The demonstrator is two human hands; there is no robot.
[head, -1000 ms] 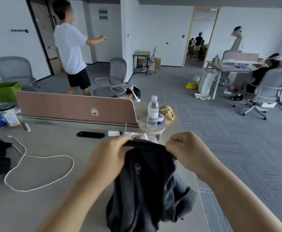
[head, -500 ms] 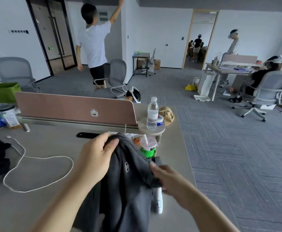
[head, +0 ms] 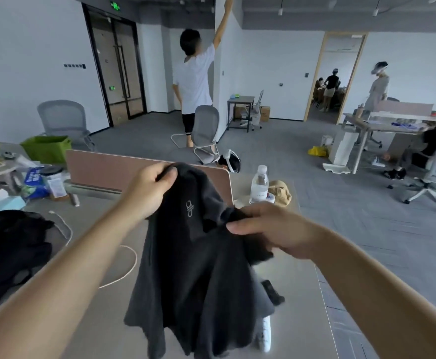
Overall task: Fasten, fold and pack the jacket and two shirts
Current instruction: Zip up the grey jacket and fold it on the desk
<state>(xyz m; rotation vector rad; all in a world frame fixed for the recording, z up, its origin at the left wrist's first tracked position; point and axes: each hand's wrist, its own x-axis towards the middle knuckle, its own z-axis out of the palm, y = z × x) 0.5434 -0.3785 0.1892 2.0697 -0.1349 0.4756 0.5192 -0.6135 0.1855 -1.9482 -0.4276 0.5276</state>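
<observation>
Dark shirt (head: 193, 268) up in both hands, hanging over the tabletop's (head: 299, 286) right side.
Left hand (head: 149, 193) pinches the top edge high, right hand (head: 268, 226) clutches a bunched fold lower down. Uneven! Best bet: slide both grips to the shoulders, level them, let it drop straight, then lay it flat, away from the white cable (head: 135, 260).

Soft, even light fills the room and shadows are faint. A pale glare sits on the bench (head: 297, 278) to my near right. The dark garment (head: 198, 268) shows little detail. Edges bow outward; the far standing person (head: 378, 86) is blurred.
</observation>
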